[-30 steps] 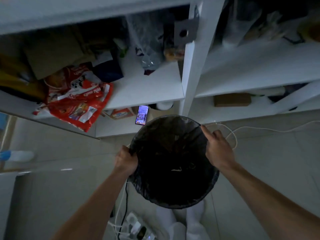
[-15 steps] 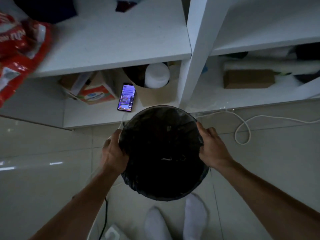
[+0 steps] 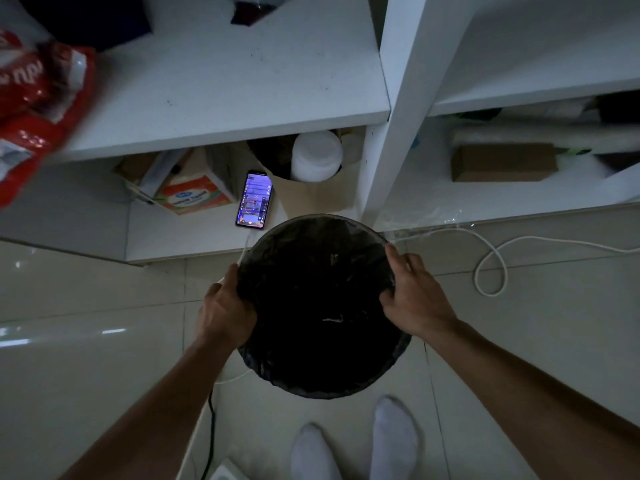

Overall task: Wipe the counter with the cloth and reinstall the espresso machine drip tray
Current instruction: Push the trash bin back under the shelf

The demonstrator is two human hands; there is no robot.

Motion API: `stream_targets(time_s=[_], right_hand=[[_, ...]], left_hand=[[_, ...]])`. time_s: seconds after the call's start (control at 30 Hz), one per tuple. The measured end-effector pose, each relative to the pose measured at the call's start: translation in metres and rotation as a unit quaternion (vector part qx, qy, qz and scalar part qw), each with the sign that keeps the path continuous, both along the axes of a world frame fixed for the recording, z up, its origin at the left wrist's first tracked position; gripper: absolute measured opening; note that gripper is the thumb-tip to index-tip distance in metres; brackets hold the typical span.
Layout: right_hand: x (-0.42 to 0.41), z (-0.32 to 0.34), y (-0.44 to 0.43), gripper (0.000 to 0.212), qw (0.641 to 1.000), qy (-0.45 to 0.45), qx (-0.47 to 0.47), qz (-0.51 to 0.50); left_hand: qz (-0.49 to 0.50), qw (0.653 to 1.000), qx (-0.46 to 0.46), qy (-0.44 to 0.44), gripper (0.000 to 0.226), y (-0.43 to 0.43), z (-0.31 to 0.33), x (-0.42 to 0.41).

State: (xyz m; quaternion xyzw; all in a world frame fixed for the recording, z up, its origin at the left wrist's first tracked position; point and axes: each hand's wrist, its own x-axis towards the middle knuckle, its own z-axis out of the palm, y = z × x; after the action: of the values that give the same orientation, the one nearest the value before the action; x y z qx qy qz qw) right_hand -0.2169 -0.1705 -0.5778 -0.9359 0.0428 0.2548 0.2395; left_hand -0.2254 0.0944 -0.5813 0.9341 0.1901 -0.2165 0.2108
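Note:
No cloth, counter, espresso machine or drip tray shows in the head view. A round bin lined with a black bag (image 3: 318,271) stands on the tiled floor below me, in front of white shelves. My left hand (image 3: 225,311) grips the bin's left rim over the bag. On the right rim, my right hand (image 3: 414,299) holds on with the fingers curled over the edge. A few pale scraps lie inside the dark bin.
A lit phone (image 3: 254,199) lies on the lowest shelf beside a tissue box (image 3: 194,199) and a white jar (image 3: 317,155). A red bag (image 3: 34,109) hangs at upper left. A white cable (image 3: 491,268) loops on the floor at right. My socked feet (image 3: 356,441) stand below the bin.
The view has tilted down and closer to the lower shelves. Both hands have slid lower along the bin's rim and stayed on it; the bin has barely moved.

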Motion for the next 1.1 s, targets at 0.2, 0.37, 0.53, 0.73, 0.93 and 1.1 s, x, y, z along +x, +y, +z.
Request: stream_targets(time_s=[0.2, 0.37, 0.53, 0.73, 0.93, 1.1], right_hand=[[0.009, 0.038, 0.005, 0.072, 0.999, 0.022, -0.030, 0.014], [0.013, 0.096, 0.011, 0.067, 0.998, 0.032, -0.047, 0.022], [0.010, 0.169, 0.021, 0.063, 0.997, 0.013, -0.062, 0.038], [0.005, 0.269, 0.030, 0.061, 0.996, -0.007, -0.070, 0.054], [0.001, 0.359, 0.033, 0.059, 0.998, -0.027, -0.051, 0.038], [0.006, 0.426, 0.031, 0.056, 0.998, -0.038, -0.041, 0.030]], left_hand=[[0.006, 1.000, 0.016, 0.024, 0.054, -0.014, 0.029, 0.007], [-0.037, 0.998, 0.058, 0.011, 0.050, -0.027, 0.088, 0.004], [-0.086, 0.993, 0.079, -0.009, 0.053, -0.038, 0.149, -0.006], [-0.090, 0.992, 0.065, -0.055, 0.055, -0.054, 0.248, -0.006], [-0.096, 0.992, 0.049, -0.058, 0.058, -0.065, 0.345, -0.014], [-0.095, 0.993, 0.040, -0.061, 0.055, -0.063, 0.414, -0.013]])
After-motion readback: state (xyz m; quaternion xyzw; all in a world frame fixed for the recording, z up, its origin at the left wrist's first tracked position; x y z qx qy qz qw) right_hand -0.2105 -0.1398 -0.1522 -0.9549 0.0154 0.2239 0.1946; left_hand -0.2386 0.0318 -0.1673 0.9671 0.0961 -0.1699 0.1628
